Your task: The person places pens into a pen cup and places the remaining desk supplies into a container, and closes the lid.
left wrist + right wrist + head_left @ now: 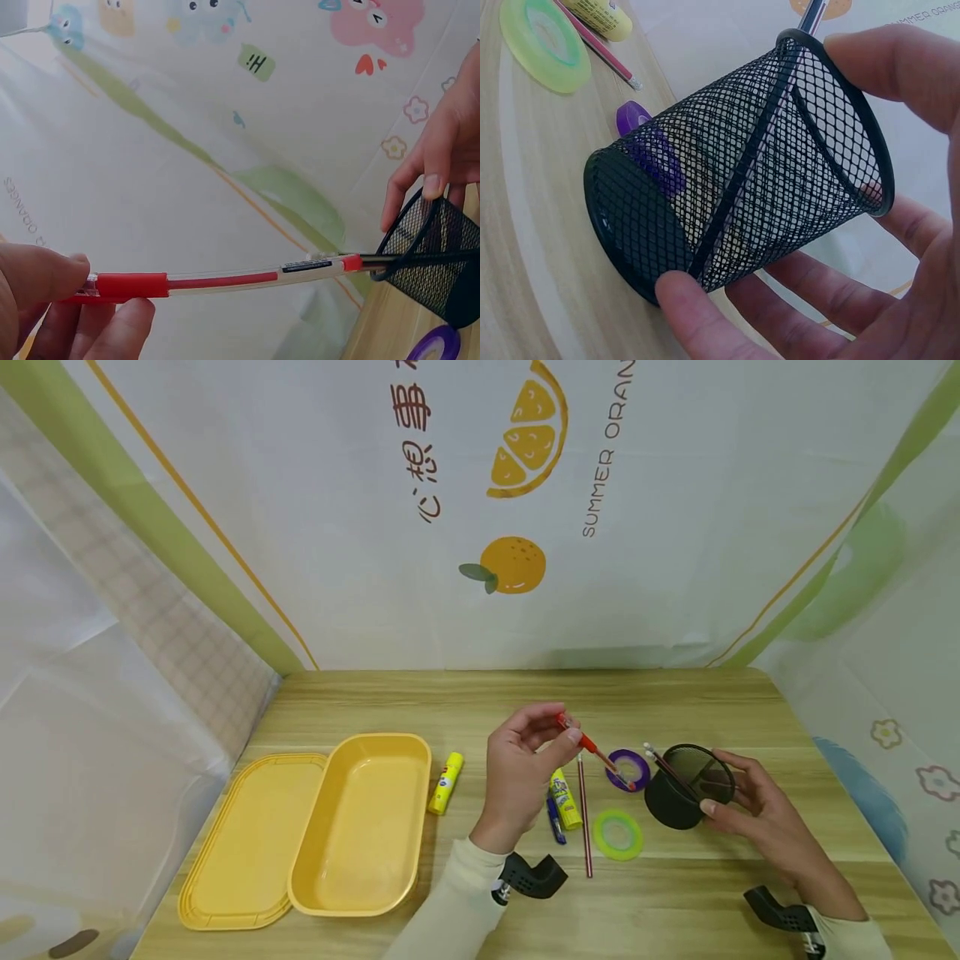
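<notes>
Between thumb and fingers, my left hand pinches a red pen with a clear barrel and red grip. The pen slants down to the right, its far end near the mouth of a black mesh pen holder. My right hand grips that holder by the rim and side, tilting its mouth toward the left hand. Dark pencils stick out over the holder's rim. Just left of the holder lies a purple tape roll, partly overlapped by the pen in the head view.
Near the left wrist lie a yellow glue stick, a blue pen and a pencil. A green tape roll is beside them. Farther left are another glue stick, a yellow box and its lid.
</notes>
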Tool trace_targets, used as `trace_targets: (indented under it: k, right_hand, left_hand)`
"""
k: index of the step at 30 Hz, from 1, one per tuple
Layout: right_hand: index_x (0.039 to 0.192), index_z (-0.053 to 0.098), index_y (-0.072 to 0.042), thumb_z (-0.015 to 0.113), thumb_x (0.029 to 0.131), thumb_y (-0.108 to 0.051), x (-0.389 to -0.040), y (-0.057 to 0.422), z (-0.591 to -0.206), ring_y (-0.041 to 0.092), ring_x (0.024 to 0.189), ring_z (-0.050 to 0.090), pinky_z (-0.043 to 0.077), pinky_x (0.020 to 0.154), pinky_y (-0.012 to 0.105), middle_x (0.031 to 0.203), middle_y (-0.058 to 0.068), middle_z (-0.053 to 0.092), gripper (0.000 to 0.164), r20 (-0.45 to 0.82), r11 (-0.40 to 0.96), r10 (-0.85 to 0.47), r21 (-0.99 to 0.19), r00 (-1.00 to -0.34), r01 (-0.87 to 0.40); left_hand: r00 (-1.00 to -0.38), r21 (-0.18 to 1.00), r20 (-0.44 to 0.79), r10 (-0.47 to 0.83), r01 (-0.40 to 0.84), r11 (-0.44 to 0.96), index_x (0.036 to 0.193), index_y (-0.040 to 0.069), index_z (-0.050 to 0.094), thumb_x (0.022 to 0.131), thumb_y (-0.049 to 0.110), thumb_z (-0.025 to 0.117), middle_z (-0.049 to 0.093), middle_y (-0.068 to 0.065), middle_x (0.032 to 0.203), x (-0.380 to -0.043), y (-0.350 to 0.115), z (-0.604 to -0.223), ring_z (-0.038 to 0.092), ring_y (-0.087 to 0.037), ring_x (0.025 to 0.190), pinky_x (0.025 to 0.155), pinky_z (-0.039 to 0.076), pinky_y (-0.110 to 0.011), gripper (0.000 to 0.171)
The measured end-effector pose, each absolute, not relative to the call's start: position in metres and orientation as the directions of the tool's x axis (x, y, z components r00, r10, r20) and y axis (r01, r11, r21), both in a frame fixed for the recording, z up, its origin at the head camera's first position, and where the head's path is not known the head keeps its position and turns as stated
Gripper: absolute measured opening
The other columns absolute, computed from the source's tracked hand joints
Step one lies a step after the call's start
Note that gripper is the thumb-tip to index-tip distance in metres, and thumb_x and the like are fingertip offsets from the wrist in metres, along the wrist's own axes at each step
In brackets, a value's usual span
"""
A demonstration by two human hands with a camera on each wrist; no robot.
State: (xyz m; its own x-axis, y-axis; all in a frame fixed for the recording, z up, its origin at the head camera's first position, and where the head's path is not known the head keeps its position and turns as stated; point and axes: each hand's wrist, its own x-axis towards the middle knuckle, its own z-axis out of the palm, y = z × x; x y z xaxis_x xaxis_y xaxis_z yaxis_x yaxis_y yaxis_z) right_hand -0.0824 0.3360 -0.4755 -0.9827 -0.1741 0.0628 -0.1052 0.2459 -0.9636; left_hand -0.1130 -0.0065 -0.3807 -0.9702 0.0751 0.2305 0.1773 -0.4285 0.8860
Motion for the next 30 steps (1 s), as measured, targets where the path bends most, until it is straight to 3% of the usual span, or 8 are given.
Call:
trace_targets:
  k: [10,30]
  right_hand:
    - [0.167,0.027,-0.018,0.063,0.104,0.0,-0.082,0.335,-0.475,0.003,0.115,0.067,0.066,0.076,0.042,0.138,-0.01,0.056,0.075,0.062,0.281,-0.169,-0.954,-0.984,-0.108]
    - [0.168,0.025,-0.014,0.063,0.104,-0.002,-0.082,0.334,-0.473,0.003,0.115,0.067,0.066,0.077,0.042,0.136,-0.006,0.056,0.075,0.061,0.301,-0.156,-0.948,-0.986,-0.106]
  left_hand:
    - [-0.956,0.918,0.278,0.096,0.234,-0.321,0.122,-0.003,0.07,0.093,-0.002,0.078,0.067,-0.029,0.115,-0.113,0.015,-0.384,0.069,-0.008,0.096,0.081,0.063,-0.023,0.031]
    - [-0.959,0.935,0.278,0.062,0.255,-0.246,0.113,0.006,0.076,0.09,0.007,0.083,0.075,-0.023,0.11,-0.12,0.049,-0.413,0.072,-0.004,0.094,0.083,0.06,-0.02,0.024]
